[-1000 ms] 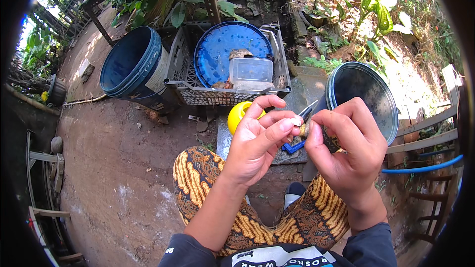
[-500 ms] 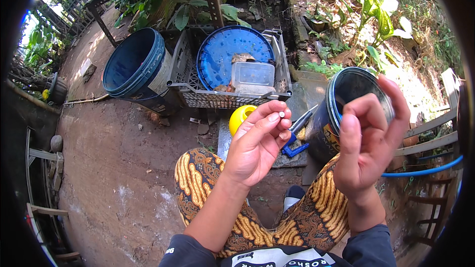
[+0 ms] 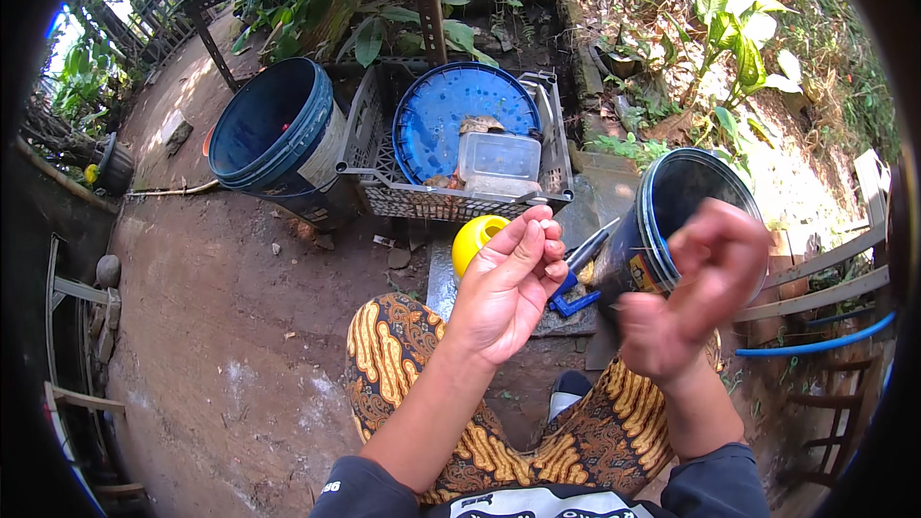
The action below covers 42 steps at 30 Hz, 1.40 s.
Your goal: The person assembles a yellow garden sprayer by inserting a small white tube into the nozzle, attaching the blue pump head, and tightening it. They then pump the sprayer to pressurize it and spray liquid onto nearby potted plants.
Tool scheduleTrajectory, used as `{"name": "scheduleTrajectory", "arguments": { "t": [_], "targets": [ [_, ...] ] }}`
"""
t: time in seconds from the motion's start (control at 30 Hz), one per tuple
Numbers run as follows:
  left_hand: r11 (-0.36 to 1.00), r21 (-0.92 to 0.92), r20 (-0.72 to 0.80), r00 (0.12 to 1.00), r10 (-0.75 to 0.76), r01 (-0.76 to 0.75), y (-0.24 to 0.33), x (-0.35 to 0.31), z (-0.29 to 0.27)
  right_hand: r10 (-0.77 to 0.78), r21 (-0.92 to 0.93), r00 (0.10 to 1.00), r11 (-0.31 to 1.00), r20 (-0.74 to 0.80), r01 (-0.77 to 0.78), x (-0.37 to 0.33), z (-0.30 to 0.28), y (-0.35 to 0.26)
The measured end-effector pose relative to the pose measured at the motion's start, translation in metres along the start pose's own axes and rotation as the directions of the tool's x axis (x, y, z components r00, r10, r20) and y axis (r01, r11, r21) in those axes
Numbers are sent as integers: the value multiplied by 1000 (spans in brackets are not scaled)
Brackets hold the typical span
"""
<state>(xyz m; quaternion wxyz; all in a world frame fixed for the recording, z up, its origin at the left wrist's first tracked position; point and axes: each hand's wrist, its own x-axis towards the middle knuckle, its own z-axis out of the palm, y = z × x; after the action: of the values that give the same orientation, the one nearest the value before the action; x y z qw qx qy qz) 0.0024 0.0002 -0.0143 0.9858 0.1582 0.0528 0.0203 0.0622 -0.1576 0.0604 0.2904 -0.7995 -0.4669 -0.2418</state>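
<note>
Up close, over patterned trousers (image 3: 398,341), the left hand (image 3: 504,295) has its fingers pinched together on a small white piece (image 3: 545,224), too tiny to show a long axis. The blurred right hand (image 3: 698,290) hangs to the right, apart from the piece; whether its fingers hold anything cannot be told. Beyond lie a blue-handled tool (image 3: 576,303), then a grey crate (image 3: 408,203).
</note>
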Motion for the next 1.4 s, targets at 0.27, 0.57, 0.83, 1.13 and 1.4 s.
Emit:
{"name": "scheduleTrajectory", "arguments": {
  "t": [0.27,0.57,0.83,1.13,1.4],
  "targets": [
    [1000,13,-5,1000,-5,5,-2,3,-5,226,325,972,926,-69,-192,-9,7,6],
    [996,86,-7,1000,-21,22,0,7,-21,137,181,948,964,288,-194,-5,14,5],
    [995,89,83,995,-46,39,-3,-3,-3,324,397,945,864,31,-309,-5,0,0],
    [993,105,133,989,-63,50,-3,-4,4,300,406,954,871,3,-275,-6,-4,1],
    [996,91,143,989,-39,26,-6,-3,1,370,435,929,835,8,-337,-8,-7,3]
  ]
}}
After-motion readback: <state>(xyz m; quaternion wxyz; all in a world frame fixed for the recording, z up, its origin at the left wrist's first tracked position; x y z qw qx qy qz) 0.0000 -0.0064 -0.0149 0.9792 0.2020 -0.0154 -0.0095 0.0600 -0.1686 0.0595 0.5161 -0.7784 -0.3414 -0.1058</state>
